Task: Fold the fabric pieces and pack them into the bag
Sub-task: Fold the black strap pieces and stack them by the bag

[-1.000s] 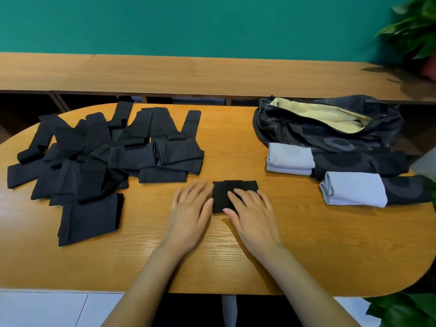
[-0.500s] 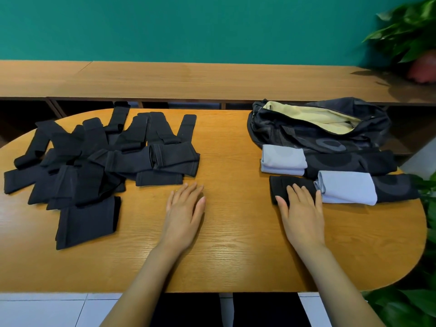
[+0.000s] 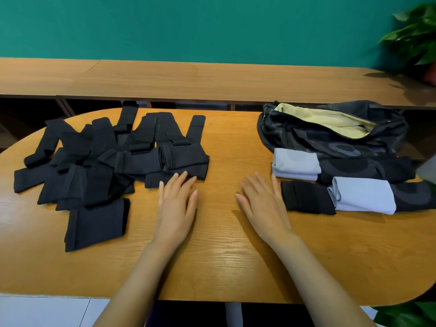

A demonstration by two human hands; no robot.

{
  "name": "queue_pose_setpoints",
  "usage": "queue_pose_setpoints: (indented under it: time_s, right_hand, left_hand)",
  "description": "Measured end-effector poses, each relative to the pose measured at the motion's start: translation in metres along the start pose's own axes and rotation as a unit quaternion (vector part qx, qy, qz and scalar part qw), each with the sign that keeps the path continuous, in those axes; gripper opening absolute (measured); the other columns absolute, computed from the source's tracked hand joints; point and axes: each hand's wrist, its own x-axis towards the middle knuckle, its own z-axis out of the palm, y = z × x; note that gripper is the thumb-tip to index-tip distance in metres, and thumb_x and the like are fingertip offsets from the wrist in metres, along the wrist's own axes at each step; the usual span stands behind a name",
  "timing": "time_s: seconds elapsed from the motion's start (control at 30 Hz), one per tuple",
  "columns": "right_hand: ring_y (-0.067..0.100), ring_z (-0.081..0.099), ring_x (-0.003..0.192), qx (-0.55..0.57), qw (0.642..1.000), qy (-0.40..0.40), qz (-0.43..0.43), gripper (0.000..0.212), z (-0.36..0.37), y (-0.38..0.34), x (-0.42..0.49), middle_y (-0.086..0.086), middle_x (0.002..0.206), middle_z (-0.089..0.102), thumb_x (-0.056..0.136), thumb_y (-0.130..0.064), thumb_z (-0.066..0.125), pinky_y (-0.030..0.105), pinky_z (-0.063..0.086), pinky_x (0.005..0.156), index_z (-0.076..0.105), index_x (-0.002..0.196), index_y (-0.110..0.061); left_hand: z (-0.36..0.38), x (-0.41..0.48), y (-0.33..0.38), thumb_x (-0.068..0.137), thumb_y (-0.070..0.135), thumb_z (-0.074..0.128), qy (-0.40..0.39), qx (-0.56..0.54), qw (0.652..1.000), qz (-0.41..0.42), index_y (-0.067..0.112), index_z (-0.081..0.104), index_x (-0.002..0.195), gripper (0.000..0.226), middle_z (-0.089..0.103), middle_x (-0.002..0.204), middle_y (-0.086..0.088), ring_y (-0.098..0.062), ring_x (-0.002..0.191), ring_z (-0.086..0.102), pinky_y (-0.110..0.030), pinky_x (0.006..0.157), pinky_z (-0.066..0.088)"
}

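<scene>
Lying unzipped, the bag [image 3: 306, 140] shows yellow lining [image 3: 325, 120]; left hand [image 3: 175, 204] and right hand [image 3: 264, 205] lie flat, grip wide.

The upper part of the frame is filled by a plain teal wall [image 3: 188, 27]. Below it, a long wooden counter [image 3: 188, 79] is seen running from left edge to right edge, with dark open compartments [image 3: 28, 114] beneath. The middle and lower frame is taken up by an oval wooden table [image 3: 224, 267], on which a soft sheen of light is caught near the front. White floor tiles [image 3: 47, 312] are shown at lower left. A leafy plant [image 3: 415, 38] is placed at upper right, and more leaves [image 3: 410, 315] are glimpsed at lower right.
</scene>
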Motion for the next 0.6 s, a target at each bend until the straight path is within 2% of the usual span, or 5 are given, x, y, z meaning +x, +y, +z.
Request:
queue_pose_setpoints:
  time_s: [0.1, 0.2, 0.4, 0.6]
  right_hand:
    - [0.017, 0.016, 0.149, 0.008, 0.998, -0.032, -0.058, 0.054, 0.004, -0.026, 0.025, -0.001, 0.157, 0.034, 0.102, -0.050, 0.024, 0.041, -0.009, 0.120, 0.045, 0.144, -0.024]
    - [0.019, 0.005, 0.151, 0.007, 0.994, -0.051, -0.096, 0.050, 0.012, -0.045, 0.049, -0.002, 0.162, 0.022, 0.104, -0.046, 0.031, 0.045, -0.006, 0.121, 0.040, 0.148, -0.024]
    - [0.019, -0.008, 0.151, -0.018, 0.988, -0.104, -0.110, 0.056, 0.028, -0.063, 0.085, -0.006, 0.164, 0.008, 0.103, -0.053, 0.025, 0.049, -0.004, 0.121, 0.035, 0.150, -0.025]
    - [0.017, -0.007, 0.151, -0.032, 0.987, -0.118, -0.105, 0.064, 0.033, -0.065, 0.090, -0.007, 0.164, 0.010, 0.102, -0.055, 0.021, 0.049, -0.005, 0.121, 0.027, 0.154, -0.018]
  left_hand:
    - [-0.003, 0.006, -0.018, 0.101, 0.029, 0.045, 0.015, 0.065, 0.998, 0.008, 0.017, 0.052, 0.139, 0.040, 0.037, 0.154, -0.005, -0.021, 0.148, 0.019, -0.043, 0.121, -0.003]
    - [-0.001, 0.007, -0.031, 0.101, 0.031, 0.043, -0.005, 0.091, 0.996, -0.008, 0.016, 0.050, 0.140, 0.043, 0.035, 0.155, -0.007, -0.023, 0.148, 0.018, -0.051, 0.121, -0.001]
    - [0.002, 0.009, -0.035, 0.101, 0.036, 0.040, -0.014, 0.101, 0.994, -0.024, 0.015, 0.049, 0.142, 0.047, 0.034, 0.156, -0.007, -0.023, 0.148, 0.018, -0.050, 0.120, -0.001]
    - [0.001, 0.009, -0.033, 0.101, 0.042, 0.033, -0.029, 0.104, 0.993, -0.047, 0.016, 0.045, 0.145, 0.052, 0.029, 0.158, -0.004, -0.020, 0.149, 0.013, -0.048, 0.121, -0.003]
